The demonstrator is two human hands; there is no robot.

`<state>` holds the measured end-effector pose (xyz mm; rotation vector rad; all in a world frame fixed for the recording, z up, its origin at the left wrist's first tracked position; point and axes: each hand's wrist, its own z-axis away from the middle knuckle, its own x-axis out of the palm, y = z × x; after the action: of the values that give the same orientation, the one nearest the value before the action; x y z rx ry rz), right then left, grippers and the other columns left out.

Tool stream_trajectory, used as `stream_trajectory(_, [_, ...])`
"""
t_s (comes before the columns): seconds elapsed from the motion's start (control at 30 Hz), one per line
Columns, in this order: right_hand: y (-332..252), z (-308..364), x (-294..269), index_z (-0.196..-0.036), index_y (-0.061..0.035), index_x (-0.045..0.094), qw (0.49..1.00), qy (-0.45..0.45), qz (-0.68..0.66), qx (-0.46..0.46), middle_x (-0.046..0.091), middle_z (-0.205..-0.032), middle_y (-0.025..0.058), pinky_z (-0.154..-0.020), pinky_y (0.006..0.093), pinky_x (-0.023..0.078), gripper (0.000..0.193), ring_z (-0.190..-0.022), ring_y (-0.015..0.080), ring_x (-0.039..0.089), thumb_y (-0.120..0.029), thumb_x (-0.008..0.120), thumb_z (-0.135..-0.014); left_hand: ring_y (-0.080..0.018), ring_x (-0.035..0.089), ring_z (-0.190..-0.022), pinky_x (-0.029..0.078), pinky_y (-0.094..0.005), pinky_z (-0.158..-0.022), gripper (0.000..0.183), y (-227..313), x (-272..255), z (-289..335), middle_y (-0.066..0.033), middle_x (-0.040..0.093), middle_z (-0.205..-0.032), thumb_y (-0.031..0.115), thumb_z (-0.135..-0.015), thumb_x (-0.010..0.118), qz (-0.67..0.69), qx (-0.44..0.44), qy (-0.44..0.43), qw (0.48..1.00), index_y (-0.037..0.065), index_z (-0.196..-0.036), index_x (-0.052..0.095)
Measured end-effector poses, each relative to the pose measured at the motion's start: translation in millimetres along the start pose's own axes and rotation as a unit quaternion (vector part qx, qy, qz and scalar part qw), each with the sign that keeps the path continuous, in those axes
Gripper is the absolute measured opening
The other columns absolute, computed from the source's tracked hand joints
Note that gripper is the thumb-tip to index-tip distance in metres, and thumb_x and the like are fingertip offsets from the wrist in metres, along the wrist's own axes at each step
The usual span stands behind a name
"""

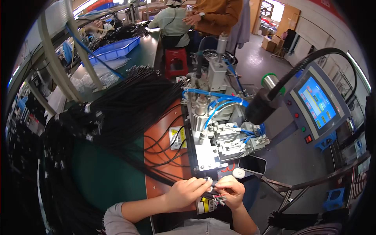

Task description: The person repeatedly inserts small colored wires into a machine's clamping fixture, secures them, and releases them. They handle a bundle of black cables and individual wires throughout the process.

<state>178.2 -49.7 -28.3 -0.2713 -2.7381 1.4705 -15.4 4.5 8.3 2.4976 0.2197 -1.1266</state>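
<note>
Close in front of me, my left hand (187, 192) is closed round the end of a black cable (162, 179) that runs back to the left. Just to its right my right hand (232, 191) pinches at the same cable end with thumb and forefinger. Thin coloured wires with pale tips (219, 200) stick out below the fingers of my right hand. A small whitish piece shows at my left fingertips, too small to name. The metal fixture of a bench machine (225, 143) stands just beyond both hands, under a bright light.
A large heap of black cables (117, 102) covers the green bench on the left. A lamp (261, 106) overhangs the machine; a touch-screen panel (317, 102) stands to the right. A phone (252, 164) and round white case (238, 173) lie beside the fixture. Two people are at the back.
</note>
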Motion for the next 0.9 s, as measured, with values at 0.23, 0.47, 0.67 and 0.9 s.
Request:
stream_trajectory(0.23, [-9,-8,34,-0.088,0.0055,0.065,0.981,0.116,-0.062,0.142,0.062,-0.087,0.0108,-0.073,0.0274,0.047,0.012,-0.080,0.0170,0.059,0.008,0.066,-0.076,-0.0163,0.054,-0.062,0.043,-0.0283,-0.048,0.022,-2,0,-2,-0.0045,0.051,-0.073,0.015,-0.082,0.063,0.010,-0.033,0.017,0.999,0.001,-0.098,0.061])
stream_trajectory(0.47, [-17,-21,21,-0.083,0.0035,0.067,0.937,0.070,-0.187,0.287,0.063,-0.087,0.0089,-0.073,0.0240,0.047,0.004,-0.081,0.0133,0.060,0.003,0.068,-0.079,-0.0151,0.051,-0.056,0.038,-0.0278,-0.043,0.016,-3,11,0,-0.0030,0.045,-0.067,0.012,-0.076,0.066,0.006,-0.043,0.027,0.999,0.003,-0.089,0.061])
stream_trajectory(0.67, [-5,-10,22,-0.078,-0.0006,0.065,0.988,0.078,0.070,0.113,0.064,-0.081,0.0087,-0.066,0.0283,0.047,0.011,-0.073,0.0175,0.060,0.002,0.074,-0.071,-0.0178,0.051,-0.053,0.039,-0.0301,-0.044,0.014,3,11,-1,-0.0043,0.048,-0.066,0.008,-0.074,0.068,-0.011,-0.063,-0.002,0.998,0.001,-0.085,0.063])
stream_trajectory(0.9, [-12,-13,-2,-0.081,-0.0010,0.055,0.971,-0.046,0.026,0.231,0.057,-0.080,0.0054,-0.068,0.0265,0.043,0.012,-0.074,0.0146,0.053,-0.006,0.066,-0.081,-0.0132,0.051,-0.056,0.039,-0.0262,-0.044,0.022,0,10,-2,-0.0007,0.053,-0.074,0.008,-0.070,0.065,-0.029,-0.037,-0.008,0.999,0.003,-0.092,0.066])
